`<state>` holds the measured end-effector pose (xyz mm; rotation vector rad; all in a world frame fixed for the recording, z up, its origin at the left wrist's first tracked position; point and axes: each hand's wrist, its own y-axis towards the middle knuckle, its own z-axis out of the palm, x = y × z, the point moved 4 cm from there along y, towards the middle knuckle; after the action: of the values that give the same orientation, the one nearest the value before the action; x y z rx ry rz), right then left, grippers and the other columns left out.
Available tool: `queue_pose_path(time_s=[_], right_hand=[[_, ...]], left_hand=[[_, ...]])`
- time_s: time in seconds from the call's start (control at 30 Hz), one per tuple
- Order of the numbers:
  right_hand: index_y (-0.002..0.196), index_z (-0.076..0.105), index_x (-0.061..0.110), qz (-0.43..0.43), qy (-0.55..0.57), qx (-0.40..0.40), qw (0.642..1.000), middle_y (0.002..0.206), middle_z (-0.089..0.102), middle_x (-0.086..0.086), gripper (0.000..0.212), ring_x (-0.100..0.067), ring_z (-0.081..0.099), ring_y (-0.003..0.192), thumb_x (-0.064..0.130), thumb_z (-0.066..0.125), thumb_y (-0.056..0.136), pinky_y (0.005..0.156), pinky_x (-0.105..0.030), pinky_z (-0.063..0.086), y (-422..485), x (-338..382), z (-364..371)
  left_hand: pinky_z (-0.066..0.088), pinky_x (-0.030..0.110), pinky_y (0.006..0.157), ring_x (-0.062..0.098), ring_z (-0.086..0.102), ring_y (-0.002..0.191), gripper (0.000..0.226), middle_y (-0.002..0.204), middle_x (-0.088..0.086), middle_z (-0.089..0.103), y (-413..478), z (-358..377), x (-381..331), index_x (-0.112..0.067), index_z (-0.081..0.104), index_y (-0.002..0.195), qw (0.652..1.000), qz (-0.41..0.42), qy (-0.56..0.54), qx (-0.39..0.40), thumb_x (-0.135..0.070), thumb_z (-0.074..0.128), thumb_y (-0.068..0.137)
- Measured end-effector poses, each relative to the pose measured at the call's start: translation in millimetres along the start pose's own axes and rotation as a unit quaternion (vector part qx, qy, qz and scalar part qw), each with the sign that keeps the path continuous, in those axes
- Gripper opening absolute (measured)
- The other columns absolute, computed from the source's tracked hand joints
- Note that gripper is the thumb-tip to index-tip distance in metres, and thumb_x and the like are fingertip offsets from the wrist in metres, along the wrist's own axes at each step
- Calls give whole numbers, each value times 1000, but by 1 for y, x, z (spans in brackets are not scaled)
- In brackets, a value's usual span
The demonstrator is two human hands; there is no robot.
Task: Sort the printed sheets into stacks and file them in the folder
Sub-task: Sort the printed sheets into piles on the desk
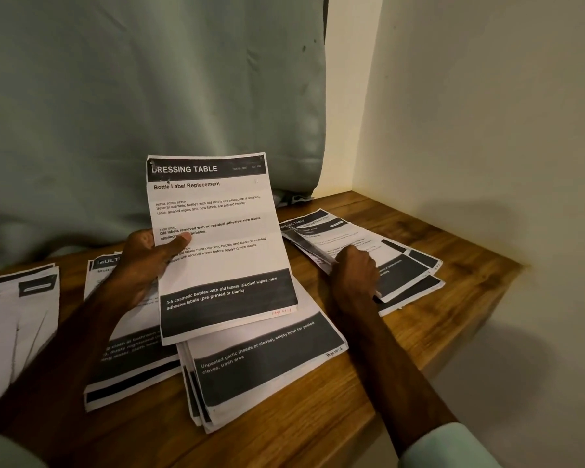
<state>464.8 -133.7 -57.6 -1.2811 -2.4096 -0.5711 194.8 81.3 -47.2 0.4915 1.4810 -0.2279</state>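
While the left hand (142, 265) grips one printed sheet (222, 211) by its left edge, thumb pressed across the front and fingers behind, the page stands nearly upright over the middle of the wooden table (446, 319). Its black header reads "DRESSING TABLE", then "Bottle Label Replacement"; a bold line says "Old labels removed with no residual adhesive", and the dark band at the foot reads "3-5 cosmetic bottles with old labels, alcohol wipes, new adhesive labels (pre-printed or blank)". A red handwritten page mark sits at its lower right corner, too small to read surely. Under it lies the middle stack (267, 369), whose top page shows "Unpeeled garlic (heads or cloves), empty bowl for peeled cloves, trash area". Just left of that is another stack (129, 373), its header starting "MULT" before the forearm hides the rest. A blurred pile (14, 315) lies at the far left edge. On the right, a fanned stack (409, 261) lies askew, and the right hand (352, 271) rests on its near left edge with fingers curled; whether they pinch a page I cannot tell. A grey-green curtain (149, 96) hangs behind the table, and a pale wall (470, 113) closes the right side.
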Motion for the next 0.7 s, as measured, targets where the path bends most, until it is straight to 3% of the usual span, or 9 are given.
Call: queue_pose_path(time_s=[0.2, 0.4, 0.5, 0.7], right_hand=[[132, 59, 10, -4, 42, -11, 999, 128, 65, -12, 44, -31, 65, 112, 24, 72, 93, 93, -38, 57, -6, 0, -6], [140, 54, 9, -10, 40, -12, 999, 132, 61, -13, 51, -33, 60, 118, 22, 71, 93, 97, -39, 54, -10, 3, -5], [142, 53, 10, -14, 57, -21, 998, 136, 57, -14, 54, -34, 55, 124, 19, 72, 92, 102, -41, 51, -11, 5, -6], [137, 56, 16, -46, 67, -42, 996, 131, 58, -9, 60, -32, 56, 121, 30, 81, 84, 98, -43, 56, -13, 9, 1]], left_hand=[[58, 39, 86, 21, 76, 95, 16, 109, 1, 76, 3, -2, 2, -20, 71, 111, 1000, 4, 4, 4, -19, 70, 95], [57, 45, 92, 27, 74, 101, 26, 116, 6, 75, 5, -5, 5, -14, 69, 120, 1000, -5, 9, 2, -20, 70, 95], [57, 46, 93, 26, 74, 100, 20, 114, 5, 76, 7, -6, 7, -18, 71, 114, 1000, -5, 9, 2, -20, 71, 94], [57, 47, 94, 25, 75, 100, 25, 115, 6, 75, 6, -10, 4, -14, 70, 118, 1000, -5, 11, 0, -20, 71, 94]])
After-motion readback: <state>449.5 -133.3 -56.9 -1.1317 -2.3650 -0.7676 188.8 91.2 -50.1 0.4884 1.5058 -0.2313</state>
